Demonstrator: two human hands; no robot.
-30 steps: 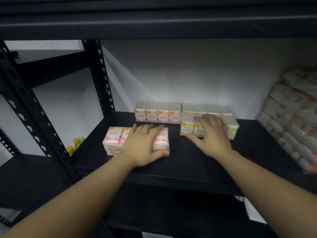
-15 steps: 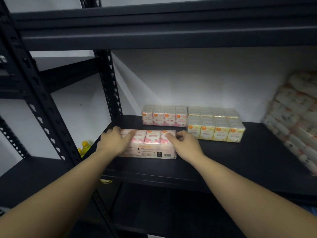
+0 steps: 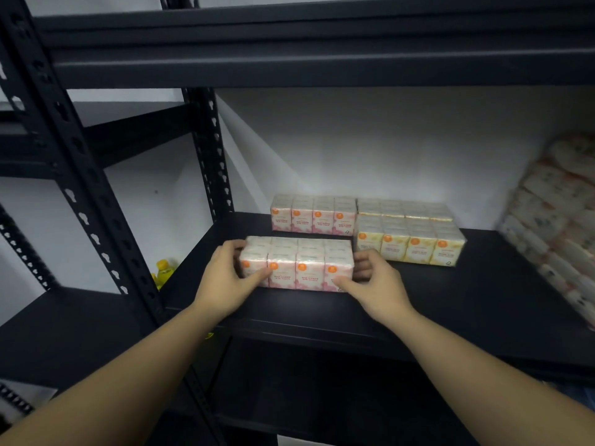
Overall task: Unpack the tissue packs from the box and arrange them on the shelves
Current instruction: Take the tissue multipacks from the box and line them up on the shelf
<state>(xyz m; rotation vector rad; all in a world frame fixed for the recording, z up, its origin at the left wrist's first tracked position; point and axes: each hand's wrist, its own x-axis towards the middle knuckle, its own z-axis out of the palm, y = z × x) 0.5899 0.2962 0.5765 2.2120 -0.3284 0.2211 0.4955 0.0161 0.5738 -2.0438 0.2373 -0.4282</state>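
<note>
A pink tissue pack (image 3: 297, 265) stands on the black shelf (image 3: 483, 284), its printed face toward me. My left hand (image 3: 227, 275) grips its left end, thumb on the front, fingers round the back. My right hand (image 3: 373, 281) grips its right end the same way. Behind it a second pink tissue pack (image 3: 314, 215) stands near the wall. To the right a yellow tissue pack (image 3: 409, 241) sits beside my right hand, with another yellow pack (image 3: 404, 209) behind it. The box is out of view.
A stack of wrapped tissue bundles (image 3: 560, 220) fills the shelf's right end. A black perforated upright (image 3: 211, 156) stands at the shelf's back left corner, another (image 3: 80, 175) at the front left. Yellow bottles (image 3: 164, 268) sit on a lower shelf at the left. An upper shelf (image 3: 322, 53) hangs overhead.
My right hand left the yellow pack and came to the pink pack's right end. My left hand moved to its left end. The pack now stands with its printed face toward me.
</note>
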